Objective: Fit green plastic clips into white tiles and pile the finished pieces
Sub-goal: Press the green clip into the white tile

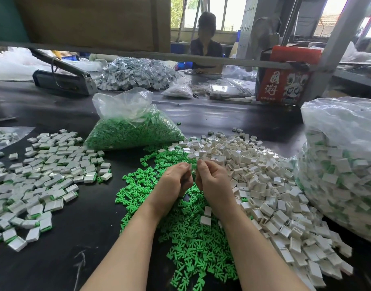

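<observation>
My left hand (176, 181) and my right hand (211, 181) meet fingertip to fingertip above a heap of loose green clips (193, 248) in the middle of the black table. Between the fingertips they pinch a small piece (193, 166), partly white and green; the fingers hide most of it. A heap of empty white tiles (270, 192) spreads to the right of my hands. The pile of finished tiles with green clips (39, 185) lies on the left.
A clear bag of green clips (134, 127) stands behind the heaps. A large clear bag of finished pieces (344, 171) fills the right side. Farther back are a grey heap of parts (136, 74), a red carton (285, 78) and a person seated across the table (205, 40).
</observation>
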`<state>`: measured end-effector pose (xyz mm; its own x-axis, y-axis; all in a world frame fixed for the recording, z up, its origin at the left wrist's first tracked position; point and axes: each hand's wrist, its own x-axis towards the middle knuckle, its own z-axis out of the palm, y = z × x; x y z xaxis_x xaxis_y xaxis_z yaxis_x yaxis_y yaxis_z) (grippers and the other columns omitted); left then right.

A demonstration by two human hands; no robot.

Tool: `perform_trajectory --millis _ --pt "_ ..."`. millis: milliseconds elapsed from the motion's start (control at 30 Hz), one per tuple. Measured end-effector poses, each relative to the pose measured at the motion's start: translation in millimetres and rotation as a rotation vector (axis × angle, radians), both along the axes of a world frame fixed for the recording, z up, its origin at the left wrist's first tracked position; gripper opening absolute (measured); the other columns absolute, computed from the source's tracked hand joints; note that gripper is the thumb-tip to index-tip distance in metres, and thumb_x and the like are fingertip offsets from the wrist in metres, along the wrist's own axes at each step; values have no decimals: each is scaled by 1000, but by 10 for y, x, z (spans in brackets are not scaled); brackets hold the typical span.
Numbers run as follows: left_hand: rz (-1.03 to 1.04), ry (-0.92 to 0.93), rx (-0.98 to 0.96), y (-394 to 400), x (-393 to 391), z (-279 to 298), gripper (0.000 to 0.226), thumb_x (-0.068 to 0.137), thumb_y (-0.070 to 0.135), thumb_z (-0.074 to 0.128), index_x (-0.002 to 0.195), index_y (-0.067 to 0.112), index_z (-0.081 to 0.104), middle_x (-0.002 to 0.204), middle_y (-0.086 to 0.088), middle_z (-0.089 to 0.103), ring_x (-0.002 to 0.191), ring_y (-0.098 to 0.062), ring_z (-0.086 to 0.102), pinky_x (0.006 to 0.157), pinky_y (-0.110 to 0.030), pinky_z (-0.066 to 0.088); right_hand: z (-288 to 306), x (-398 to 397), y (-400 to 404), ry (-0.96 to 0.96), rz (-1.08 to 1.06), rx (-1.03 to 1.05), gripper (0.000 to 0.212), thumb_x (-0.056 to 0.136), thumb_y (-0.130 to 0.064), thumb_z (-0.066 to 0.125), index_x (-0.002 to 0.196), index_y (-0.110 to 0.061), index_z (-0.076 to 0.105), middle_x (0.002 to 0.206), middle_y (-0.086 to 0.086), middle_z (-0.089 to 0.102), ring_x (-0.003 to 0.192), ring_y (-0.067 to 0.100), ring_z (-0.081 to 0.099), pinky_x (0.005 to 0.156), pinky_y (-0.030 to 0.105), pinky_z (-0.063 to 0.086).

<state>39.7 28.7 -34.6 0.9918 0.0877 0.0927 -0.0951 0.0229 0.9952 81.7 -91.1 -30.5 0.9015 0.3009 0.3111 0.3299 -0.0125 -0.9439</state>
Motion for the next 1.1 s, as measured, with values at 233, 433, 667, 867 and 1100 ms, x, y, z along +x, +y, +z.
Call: perform_trajectory --millis 233,433,667,867,1100 --pt "29 13 -17 -40 -33 44 31 106 23 35 78 14 46 59 7 39 51 -7 34 52 -30 32 -26 19 7 -21 -15 -37 39 102 -18 48 63 -13 49 50 -6 40 47 12 33 47 29 28" --pt "43 -23 27 -36 -35 29 33 106 19 35 76 17 47 60 10 42 54 -6 37 52 -28 38 -22 15 -9 -52 -23 -111 39 101 -18 49 63 -9 54 49 -9 42 46 7 35 47 24 30" --pt "67 -46 52 -46 -26 13 31 107 18 35 80 12 50 62 10 43 55 -5 39 48 -24 40 -34 -3 32 -79 -70 -166 40 103 -23 47 69 -5 56 52 -8 46 48 7 39 50 30 33" --pt "97 -58 20 -66 -24 12 31 107 18 36 82 10 52 66 2 44 59 -8 42 49 -23 41 -63 -5 79 -72 -81 -137 45 105 -28 39 61 -19 46 55 -4 45 53 18 40 56 46 37" --pt "103 -44 31 -70 -59 59 26 106 19 37 88 9 53 72 -1 45 68 -15 43 62 -34 42 -65 28 61 50 17 -60 36 94 -36 37 62 -20 45 56 -3 41 55 18 35 61 41 30"
